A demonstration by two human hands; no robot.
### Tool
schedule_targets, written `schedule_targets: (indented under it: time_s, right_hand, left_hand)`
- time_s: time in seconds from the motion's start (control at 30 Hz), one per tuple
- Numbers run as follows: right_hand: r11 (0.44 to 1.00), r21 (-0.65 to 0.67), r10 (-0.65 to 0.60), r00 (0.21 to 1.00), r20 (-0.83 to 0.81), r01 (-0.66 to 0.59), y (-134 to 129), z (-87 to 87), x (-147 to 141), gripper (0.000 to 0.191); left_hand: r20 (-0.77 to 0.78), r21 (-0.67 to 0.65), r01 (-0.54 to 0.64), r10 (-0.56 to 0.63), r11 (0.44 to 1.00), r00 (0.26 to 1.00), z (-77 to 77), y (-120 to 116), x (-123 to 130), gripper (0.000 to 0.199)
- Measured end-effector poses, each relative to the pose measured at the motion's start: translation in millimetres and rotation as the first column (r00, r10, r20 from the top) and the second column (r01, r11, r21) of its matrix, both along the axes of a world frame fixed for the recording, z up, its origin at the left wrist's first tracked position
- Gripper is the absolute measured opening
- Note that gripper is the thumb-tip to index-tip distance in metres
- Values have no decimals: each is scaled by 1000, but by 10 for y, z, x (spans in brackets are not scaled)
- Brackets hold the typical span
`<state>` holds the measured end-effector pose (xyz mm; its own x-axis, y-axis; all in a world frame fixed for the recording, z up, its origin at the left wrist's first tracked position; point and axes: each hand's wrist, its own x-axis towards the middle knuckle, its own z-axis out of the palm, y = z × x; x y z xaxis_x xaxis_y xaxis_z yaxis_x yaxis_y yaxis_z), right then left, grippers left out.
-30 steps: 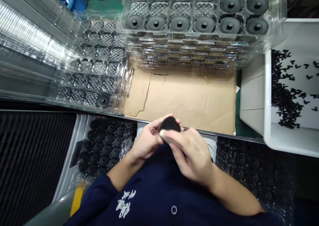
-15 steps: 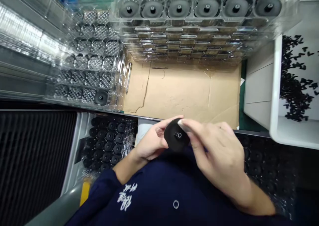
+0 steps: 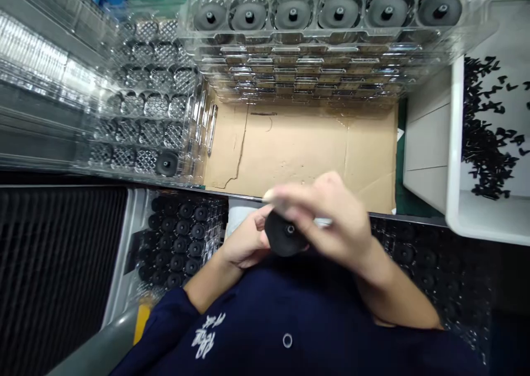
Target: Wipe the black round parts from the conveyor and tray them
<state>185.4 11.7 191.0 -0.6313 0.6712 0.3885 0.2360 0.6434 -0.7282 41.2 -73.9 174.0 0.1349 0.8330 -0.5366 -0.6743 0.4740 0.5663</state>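
A black round rubber-looking disc (image 3: pixel 281 241) with a small raised stub at its centre is held by its left edge in my left hand (image 3: pixel 244 241), close to my chest. My right hand (image 3: pixel 342 221), smeared by motion, reaches across the disc's upper right edge. Its thumb and fingers are drawn together there. Something greyish shows under the fingertips, too blurred to name. The undersides of both the disc and my left fingers are hidden.
Clear plastic trays (image 3: pixel 285 50) holding similar black discs are stacked behind a cardboard sheet (image 3: pixel 298 149). Another clear tray (image 3: pixel 144 105) at the left holds one disc (image 3: pixel 167 163). A white bin (image 3: pixel 455 188) at the right contains small black pieces (image 3: pixel 488 149).
My right hand has moved left and slightly up across the top of the disc. The disc has shifted a little left and down, still in my left hand.
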Motion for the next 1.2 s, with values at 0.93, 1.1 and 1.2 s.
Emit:
schedule_targets:
  time_s: [0.93,1.1,1.2]
  right_hand:
    - [898,-307,-176,897,406,315,174,-1336,351,25]
    - [914,-160,-361,927,103,374,66,-287,296,35]
    - [992,93,-92,996,-2,91,-73,136,170,35]
  left_hand:
    - [225,64,26,-40,998,973,-25,31,-40,67]
    - [174,69,45,-56,997,983,-30,26,-11,71]
    - [97,56,17,-22,998,995,-82,14,15,68]
